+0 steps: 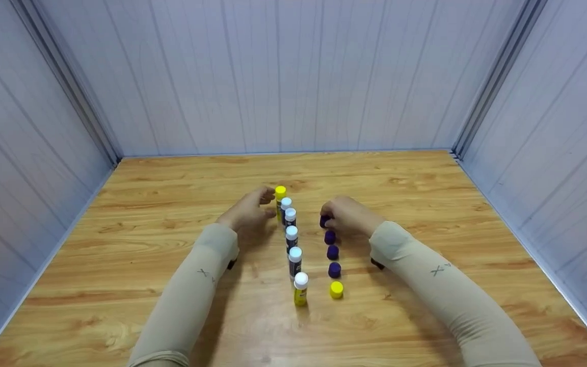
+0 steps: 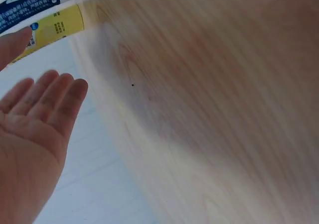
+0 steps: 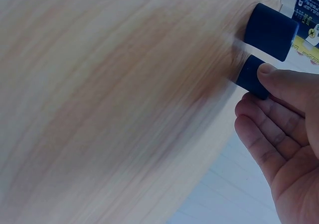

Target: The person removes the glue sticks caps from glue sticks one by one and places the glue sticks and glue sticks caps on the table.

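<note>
A row of upright tubes like glue sticks runs away from me in the head view. The farthest tube (image 1: 281,191) is yellow-capped; several white-topped tubes with dark blue labels (image 1: 292,234) follow, and a yellow-bodied one (image 1: 300,290) is nearest. My left hand (image 1: 250,210) is beside the farthest tube, fingers extended and thumb apart; the thumb overlaps the yellow body (image 2: 57,30) in the left wrist view. To the right, my right hand (image 1: 350,215) pinches the farthest dark blue cap (image 3: 253,77) between thumb and fingers, with the cap at the tabletop.
Nearer than the pinched cap, more dark blue caps (image 1: 332,252) stand in line, ending with a yellow cap (image 1: 336,290). Everything stands on a wood-grain table (image 1: 171,183). Pale panel walls (image 1: 293,76) enclose its back and both sides.
</note>
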Demonstrator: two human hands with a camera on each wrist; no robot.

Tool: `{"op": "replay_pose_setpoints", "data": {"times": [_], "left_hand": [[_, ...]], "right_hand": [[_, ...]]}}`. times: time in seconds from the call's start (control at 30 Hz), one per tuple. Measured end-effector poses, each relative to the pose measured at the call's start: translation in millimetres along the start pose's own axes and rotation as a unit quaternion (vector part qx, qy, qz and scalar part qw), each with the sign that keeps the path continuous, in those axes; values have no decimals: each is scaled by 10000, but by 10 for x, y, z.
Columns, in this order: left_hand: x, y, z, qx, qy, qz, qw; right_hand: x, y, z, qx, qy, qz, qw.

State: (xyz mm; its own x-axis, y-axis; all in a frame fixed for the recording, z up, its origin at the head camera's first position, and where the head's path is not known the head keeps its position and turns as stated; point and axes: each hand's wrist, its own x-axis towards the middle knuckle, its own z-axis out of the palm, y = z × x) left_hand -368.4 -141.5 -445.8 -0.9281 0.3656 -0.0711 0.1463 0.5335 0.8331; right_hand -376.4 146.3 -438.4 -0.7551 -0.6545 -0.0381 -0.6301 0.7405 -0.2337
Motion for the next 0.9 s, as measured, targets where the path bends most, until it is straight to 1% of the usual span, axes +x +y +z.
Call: {"op": "replay_pose_setpoints", "data": {"times": [0.03, 0.13, 0.3, 0.47, 0.63, 0.7, 0.83, 0.9], "left_hand": [[3, 0, 1, -63, -13, -29, 10000], [27, 3, 11, -134, -71, 16, 9999], [66, 21, 41, -253, -191, 267, 9991], [96, 1, 65, -335, -245, 361, 9985], [107, -9, 78, -203, -64, 322, 9993], [109, -5, 82, -122, 15, 359, 9993], [124, -7, 89, -17, 56, 461, 9989], [117, -9, 87, -53, 80, 344, 9994]], "right_hand": [[2, 2, 5, -5, 3, -9, 10000], [2, 13, 20, -22, 55, -45, 10000], [0, 26, 36, 74, 74, 30, 9999], [-2, 13, 35, 67, 23, 79, 9999], [-1, 1, 32, 59, -14, 111, 9999], [-4, 2, 30, 54, -4, 131, 9999], [-1, 0, 26, -10, 46, 27, 10000], [1, 0, 25, -30, 48, -8, 10000]]}}
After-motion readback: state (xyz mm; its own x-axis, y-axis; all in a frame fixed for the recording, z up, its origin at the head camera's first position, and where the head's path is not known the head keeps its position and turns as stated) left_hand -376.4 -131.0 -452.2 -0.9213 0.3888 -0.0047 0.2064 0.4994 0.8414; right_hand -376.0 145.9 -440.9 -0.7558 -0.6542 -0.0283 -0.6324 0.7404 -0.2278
